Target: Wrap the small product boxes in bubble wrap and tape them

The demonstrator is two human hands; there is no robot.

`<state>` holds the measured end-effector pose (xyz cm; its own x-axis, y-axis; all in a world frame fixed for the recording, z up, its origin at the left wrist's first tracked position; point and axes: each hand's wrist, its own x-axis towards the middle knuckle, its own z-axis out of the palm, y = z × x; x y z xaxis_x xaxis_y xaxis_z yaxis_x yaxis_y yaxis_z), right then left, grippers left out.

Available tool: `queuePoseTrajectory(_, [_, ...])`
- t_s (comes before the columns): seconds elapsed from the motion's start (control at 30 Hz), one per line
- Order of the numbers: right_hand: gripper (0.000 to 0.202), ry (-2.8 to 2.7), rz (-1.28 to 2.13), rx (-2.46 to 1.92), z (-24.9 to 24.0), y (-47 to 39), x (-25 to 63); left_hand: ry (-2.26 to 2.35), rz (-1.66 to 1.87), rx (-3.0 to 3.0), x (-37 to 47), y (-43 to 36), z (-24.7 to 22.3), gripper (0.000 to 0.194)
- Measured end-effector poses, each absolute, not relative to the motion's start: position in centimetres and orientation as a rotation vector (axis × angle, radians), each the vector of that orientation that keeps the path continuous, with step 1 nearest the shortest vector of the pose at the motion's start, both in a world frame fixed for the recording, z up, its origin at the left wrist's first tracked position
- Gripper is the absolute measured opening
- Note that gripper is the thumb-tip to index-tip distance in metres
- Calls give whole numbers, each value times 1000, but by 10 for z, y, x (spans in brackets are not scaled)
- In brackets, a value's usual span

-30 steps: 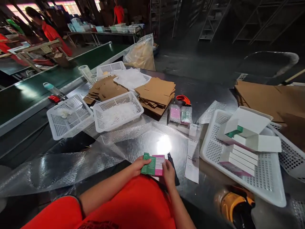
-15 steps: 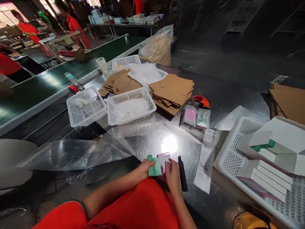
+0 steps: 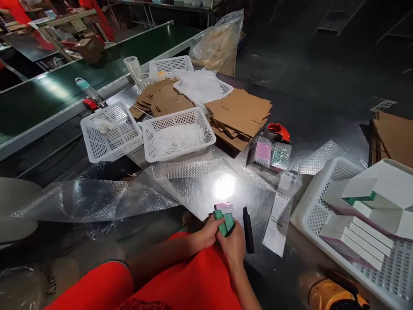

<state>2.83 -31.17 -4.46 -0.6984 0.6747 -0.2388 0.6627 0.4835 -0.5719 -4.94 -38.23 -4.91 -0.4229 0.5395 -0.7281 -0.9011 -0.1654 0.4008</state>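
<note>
My left hand (image 3: 208,234) and my right hand (image 3: 235,246) are both closed on a small green box (image 3: 229,221) in front of my body. Two green parts of it show at an angle to each other, and my fingers cover its lower end. Just behind it, a pink box (image 3: 223,208) lies on the metal table, partly hidden by the green one. To the right of my right hand lies a narrow black strip (image 3: 248,230). Farther right are printed label sheets (image 3: 276,219).
Bubble wrap (image 3: 109,198) spreads across the table's left. Beyond it stand white baskets (image 3: 179,151) and stacked cardboard (image 3: 240,110). An orange tape dispenser (image 3: 279,131) sits behind wrapped boxes (image 3: 263,151). A white crate (image 3: 311,224) holds boxes at right, near a yellow-orange tool (image 3: 332,295).
My right hand has come off the pink box and closed on the green box. The green box has moved right and tilted. The camera view has dipped downward.
</note>
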Motion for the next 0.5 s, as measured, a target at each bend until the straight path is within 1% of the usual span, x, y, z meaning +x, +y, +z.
queuePoseTrajectory(0.1, [58, -2671, 990, -1303, -47, -301, 23, 1082, 1753, -480, -55, -388, -56, 41])
queuePoseTrajectory(0.2, [62, -2705, 916, -1357, -47, -296, 12, 1255, 1660, -546, -59, -397, -69, 38])
queuePoseTrajectory(0.33, [64, -2767, 831, -1245, -55, -304, 1, 1299, 1657, -511, -60, -401, -86, 36])
queuePoseTrajectory(0.5, [75, -2621, 822, -1164, -77, -310, 7, 1388, 1594, -378, -59, -389, -94, 38])
